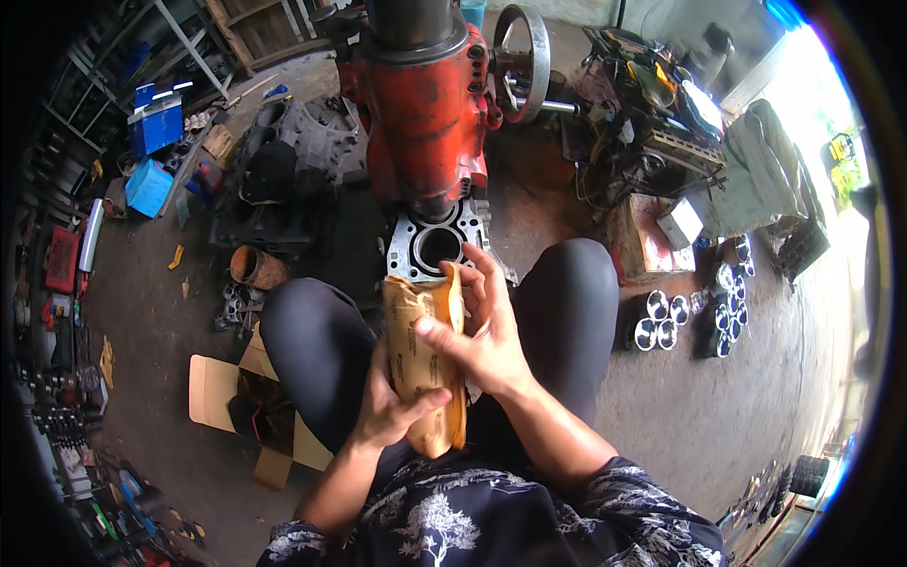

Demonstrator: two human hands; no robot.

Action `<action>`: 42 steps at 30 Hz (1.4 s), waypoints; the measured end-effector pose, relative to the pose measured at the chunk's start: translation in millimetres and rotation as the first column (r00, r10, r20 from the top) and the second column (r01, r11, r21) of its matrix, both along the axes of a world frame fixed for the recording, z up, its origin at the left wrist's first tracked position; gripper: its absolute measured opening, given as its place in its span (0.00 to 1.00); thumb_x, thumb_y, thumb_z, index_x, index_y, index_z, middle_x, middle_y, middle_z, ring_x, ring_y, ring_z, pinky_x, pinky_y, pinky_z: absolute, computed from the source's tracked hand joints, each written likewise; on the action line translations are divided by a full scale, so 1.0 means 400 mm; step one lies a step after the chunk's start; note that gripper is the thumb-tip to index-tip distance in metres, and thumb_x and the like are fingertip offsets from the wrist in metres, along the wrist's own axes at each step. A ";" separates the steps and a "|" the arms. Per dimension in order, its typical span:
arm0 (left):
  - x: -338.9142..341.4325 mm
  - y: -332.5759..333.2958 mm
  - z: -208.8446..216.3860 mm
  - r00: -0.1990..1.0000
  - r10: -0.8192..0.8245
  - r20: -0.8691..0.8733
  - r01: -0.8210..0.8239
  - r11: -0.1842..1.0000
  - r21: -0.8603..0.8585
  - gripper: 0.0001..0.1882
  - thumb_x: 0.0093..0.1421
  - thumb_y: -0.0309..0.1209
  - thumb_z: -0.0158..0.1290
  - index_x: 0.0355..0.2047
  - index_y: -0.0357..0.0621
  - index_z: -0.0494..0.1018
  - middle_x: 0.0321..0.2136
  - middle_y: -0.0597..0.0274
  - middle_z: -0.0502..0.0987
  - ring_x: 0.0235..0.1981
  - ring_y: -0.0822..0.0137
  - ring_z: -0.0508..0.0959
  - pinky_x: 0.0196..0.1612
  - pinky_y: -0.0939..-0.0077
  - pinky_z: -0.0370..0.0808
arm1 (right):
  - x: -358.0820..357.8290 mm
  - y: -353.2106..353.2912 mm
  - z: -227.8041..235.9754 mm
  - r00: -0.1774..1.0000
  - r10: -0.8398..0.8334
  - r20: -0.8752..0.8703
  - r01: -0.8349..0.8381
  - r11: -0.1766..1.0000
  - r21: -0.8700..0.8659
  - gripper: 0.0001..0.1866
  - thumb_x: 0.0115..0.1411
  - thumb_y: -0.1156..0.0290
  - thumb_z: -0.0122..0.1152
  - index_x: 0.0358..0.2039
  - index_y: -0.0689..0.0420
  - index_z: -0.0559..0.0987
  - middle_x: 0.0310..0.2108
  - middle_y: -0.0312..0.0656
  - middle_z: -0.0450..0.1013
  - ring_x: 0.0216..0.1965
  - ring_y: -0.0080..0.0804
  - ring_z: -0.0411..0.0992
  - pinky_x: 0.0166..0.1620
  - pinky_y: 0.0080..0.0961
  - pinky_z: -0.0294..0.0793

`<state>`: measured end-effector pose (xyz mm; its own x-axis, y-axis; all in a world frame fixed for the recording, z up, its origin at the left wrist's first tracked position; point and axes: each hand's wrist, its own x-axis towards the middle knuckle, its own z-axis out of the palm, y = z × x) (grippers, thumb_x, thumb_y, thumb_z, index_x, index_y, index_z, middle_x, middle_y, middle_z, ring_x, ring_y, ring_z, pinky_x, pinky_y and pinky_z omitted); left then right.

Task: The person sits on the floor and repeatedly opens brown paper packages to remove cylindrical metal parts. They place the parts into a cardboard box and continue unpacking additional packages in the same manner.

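A long package wrapped in yellow-brown printed paper (419, 364) lies upright between my hands, over my lap. My left hand (389, 402) grips its lower left side, thumb across the front. My right hand (487, 331) holds its upper right side, thumb pressed on the paper and fingers reaching around the edge. Folds of paper show at its top end; what is inside is hidden. Just beyond the package stands an engine block (402, 248) with a round cylinder bore, under the red boring machine (416, 132).
An open cardboard box (213, 390) sits on the floor at left, near a rusty cylinder sleeve (260, 267). Another engine block (307, 142) lies farther back. Several pistons (661, 321) stand on the floor at right, beside a box (645, 231). A handwheel (540, 66) juts from the machine.
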<state>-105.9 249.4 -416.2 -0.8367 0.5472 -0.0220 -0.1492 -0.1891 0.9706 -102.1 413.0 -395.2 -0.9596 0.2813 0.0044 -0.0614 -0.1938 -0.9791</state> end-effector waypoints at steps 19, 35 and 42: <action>-0.001 -0.061 -0.051 0.817 -0.149 0.556 -0.140 0.885 0.443 0.48 0.49 0.38 0.68 0.65 0.34 0.57 0.50 0.56 0.74 0.50 0.63 0.78 0.54 0.65 0.78 | 0.046 0.119 0.174 0.961 0.173 0.217 -0.212 0.962 0.171 0.07 0.62 0.81 0.57 0.40 0.67 0.79 0.31 0.35 0.77 0.35 0.16 0.71 0.39 0.19 0.74; 0.006 -0.083 -0.085 0.731 -0.361 0.579 -0.193 0.705 0.683 0.40 0.56 0.42 0.60 0.65 0.35 0.60 0.54 0.51 0.75 0.54 0.58 0.78 0.58 0.60 0.76 | 0.098 0.236 0.198 0.995 -0.027 0.100 0.034 0.997 -0.074 0.05 0.66 0.78 0.59 0.37 0.67 0.80 0.31 0.36 0.79 0.32 0.17 0.74 0.37 0.15 0.73; 0.003 -0.070 -0.075 0.847 -0.266 0.461 -0.070 0.803 0.592 0.43 0.51 0.36 0.66 0.63 0.33 0.60 0.52 0.52 0.76 0.52 0.60 0.79 0.56 0.62 0.78 | 0.129 0.285 0.205 0.984 -0.148 0.104 0.145 0.989 0.031 0.05 0.66 0.78 0.58 0.39 0.66 0.80 0.33 0.35 0.78 0.32 0.16 0.73 0.37 0.13 0.71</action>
